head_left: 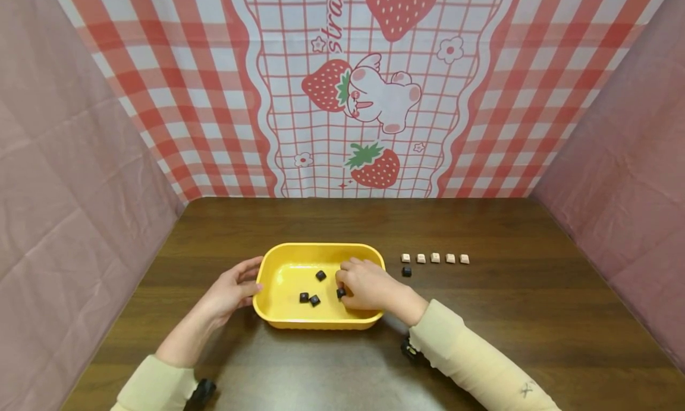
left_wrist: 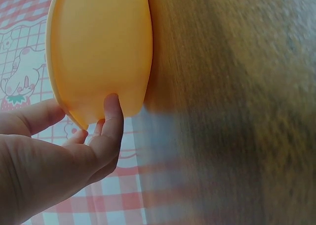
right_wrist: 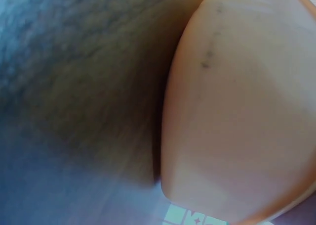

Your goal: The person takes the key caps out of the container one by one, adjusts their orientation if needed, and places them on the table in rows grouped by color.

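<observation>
A yellow tray (head_left: 321, 245) sits on the dark wooden table (head_left: 508, 316). My left hand (head_left: 255, 275) rests against its left end, thumb on the outer wall. The left wrist view shows this left hand (left_wrist: 84, 118) with a fingertip pressed on the tray's wall (left_wrist: 98, 47). My right hand (head_left: 342, 285) reaches into the tray, its fingers curled and pinching a black cube (head_left: 341, 292). Three more black cubes (head_left: 320, 275) lie loose on the tray floor. In the right wrist view only the tray's outer wall (right_wrist: 237, 126) and table show, with no hand in sight.
Right of the tray a row of several pale pink cubes (head_left: 435, 258) lies on the table, with one black cube (head_left: 407, 272) just below the row's left end. Pink cloth walls stand on both sides, and a strawberry-print cloth (head_left: 369, 96) hangs at the back.
</observation>
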Demonstrator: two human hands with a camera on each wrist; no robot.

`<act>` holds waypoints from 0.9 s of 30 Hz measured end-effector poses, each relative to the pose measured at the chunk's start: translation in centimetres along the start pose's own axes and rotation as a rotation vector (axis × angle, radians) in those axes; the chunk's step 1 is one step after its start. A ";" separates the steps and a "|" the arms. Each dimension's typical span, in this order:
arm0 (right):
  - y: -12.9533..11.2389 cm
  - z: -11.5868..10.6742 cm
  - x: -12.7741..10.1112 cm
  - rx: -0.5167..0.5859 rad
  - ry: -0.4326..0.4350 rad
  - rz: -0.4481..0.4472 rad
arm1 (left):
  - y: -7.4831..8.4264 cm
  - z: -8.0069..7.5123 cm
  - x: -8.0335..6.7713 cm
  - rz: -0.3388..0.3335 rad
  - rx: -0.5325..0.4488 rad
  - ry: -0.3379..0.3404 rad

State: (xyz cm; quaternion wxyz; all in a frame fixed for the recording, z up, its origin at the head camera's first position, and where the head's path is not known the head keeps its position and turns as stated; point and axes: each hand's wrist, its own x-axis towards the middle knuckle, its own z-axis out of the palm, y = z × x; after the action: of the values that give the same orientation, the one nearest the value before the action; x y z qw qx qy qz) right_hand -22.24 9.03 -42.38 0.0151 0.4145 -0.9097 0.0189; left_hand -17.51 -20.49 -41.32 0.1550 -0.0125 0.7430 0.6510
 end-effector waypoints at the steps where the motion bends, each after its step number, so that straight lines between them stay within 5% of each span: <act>1: 0.0 -0.1 0.0 0.005 0.006 -0.001 | 0.0 0.0 0.0 0.000 0.001 0.001; 27: 3.1 -5.3 -3.5 0.009 0.123 0.034 | -0.2 0.0 0.0 0.009 -0.005 0.000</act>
State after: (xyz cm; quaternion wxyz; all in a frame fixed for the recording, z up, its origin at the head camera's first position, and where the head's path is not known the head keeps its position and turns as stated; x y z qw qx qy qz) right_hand -22.26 13.98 -37.26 0.0687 0.3973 -0.9138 0.0486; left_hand -17.45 -20.48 -41.54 0.1519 -0.0096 0.7416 0.6534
